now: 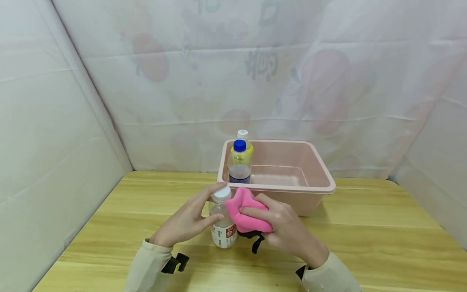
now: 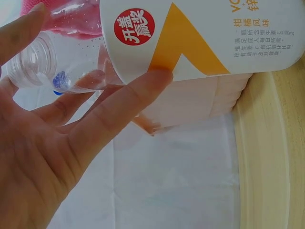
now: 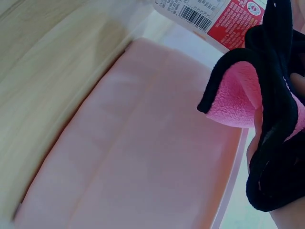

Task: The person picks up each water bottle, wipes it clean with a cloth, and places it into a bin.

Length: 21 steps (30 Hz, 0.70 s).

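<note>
A clear plastic bottle with a white cap and a white, red and orange label (image 1: pixel 224 233) stands upright on the wooden table. My left hand (image 1: pixel 187 219) holds it near the top, fingers by the cap and thumb across its side; in the left wrist view the fingers reach along the bottle (image 2: pixel 138 40). Bunched in my right hand (image 1: pixel 288 223) is a fluffy pink cloth with black edging (image 1: pixel 249 215), which is up against the bottle's right side. The black edging and a pink fold of the cloth (image 3: pixel 233 98) fill the right of the right wrist view.
Just behind the hands sits a pale pink plastic basin (image 1: pixel 321 188). Inside at its left stand a blue-capped bottle (image 1: pixel 239 166) and a white-capped bottle with yellow (image 1: pixel 243 135). White printed sheeting (image 1: pixel 255 93) encloses the table (image 1: pixel 383 235) at the back and sides.
</note>
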Tool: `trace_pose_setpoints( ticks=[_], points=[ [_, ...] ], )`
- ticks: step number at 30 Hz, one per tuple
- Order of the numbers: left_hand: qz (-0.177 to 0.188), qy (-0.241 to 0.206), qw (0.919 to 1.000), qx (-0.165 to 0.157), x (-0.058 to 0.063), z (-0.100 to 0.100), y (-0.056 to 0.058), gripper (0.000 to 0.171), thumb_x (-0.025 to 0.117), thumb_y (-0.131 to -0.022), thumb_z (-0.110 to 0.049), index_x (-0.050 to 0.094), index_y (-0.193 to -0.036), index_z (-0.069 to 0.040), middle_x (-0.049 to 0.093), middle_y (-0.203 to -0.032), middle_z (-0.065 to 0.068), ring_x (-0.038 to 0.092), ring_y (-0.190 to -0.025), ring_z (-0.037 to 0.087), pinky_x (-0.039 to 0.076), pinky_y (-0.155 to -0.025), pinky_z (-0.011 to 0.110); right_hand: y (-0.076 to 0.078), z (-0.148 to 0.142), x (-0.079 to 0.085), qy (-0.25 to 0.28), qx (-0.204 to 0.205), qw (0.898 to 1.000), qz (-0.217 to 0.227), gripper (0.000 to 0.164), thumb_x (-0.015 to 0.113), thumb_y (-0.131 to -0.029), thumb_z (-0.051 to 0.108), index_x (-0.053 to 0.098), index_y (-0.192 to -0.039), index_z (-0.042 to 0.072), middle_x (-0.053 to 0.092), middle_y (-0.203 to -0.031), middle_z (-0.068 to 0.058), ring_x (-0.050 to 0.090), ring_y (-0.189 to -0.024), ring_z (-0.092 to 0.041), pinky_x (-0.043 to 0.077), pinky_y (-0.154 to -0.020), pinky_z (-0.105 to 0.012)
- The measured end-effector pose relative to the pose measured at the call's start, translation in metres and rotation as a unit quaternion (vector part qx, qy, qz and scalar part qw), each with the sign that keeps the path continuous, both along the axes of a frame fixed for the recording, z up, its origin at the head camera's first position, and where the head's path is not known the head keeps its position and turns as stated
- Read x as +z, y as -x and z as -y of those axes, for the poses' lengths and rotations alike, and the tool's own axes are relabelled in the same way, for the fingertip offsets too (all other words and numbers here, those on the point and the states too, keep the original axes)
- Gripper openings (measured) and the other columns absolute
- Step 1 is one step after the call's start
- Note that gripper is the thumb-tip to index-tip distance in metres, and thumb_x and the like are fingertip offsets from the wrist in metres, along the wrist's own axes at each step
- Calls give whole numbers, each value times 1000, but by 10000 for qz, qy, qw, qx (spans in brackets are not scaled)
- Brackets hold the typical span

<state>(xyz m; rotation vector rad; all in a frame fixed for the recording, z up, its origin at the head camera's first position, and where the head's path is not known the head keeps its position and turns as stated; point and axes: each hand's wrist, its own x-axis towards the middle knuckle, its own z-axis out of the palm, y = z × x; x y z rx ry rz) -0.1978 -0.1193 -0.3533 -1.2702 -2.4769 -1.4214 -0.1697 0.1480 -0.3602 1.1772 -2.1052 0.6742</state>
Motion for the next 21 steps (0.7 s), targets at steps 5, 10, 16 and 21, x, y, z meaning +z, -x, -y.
trace_pose_setpoints(
  ticks=[5,10,16,21],
  points=[
    [-67,-25,10000,-16,-1,-2,0,65,66,-99,-10,33,-155,-8,52,-140,19,57,-114,37,60,-73,23,-2,-2,-2,-180,-84,9992,338,62,59,-57,-17,77,-104,18,60,-96,2,49,-67,-6,43,-54,-13],
    [-132,-16,9999,-22,-1,-3,1,66,66,-99,-11,33,-156,-8,52,-140,19,57,-114,36,60,-73,23,-1,-3,-6,-720,-255,9913,1073,54,61,-61,-16,73,-97,22,52,-90,7,45,-67,-5,42,-55,-16],
    [-95,46,9999,69,-1,1,0,67,67,-98,-12,33,-156,-10,46,-148,19,56,-120,39,60,-77,25,0,4,-23,-1981,-505,9523,2264,49,67,-65,-13,77,-99,22,62,-102,5,57,-78,-7,52,-65,-29],
    [-14,24,10000,80,-2,3,-1,65,66,-99,-13,33,-156,-10,47,-145,20,56,-117,39,60,-75,24,1,9,-32,-2231,-490,9429,2423,52,66,-65,-16,78,-99,21,63,-103,7,54,-75,-4,48,-60,-25]
  ],
)
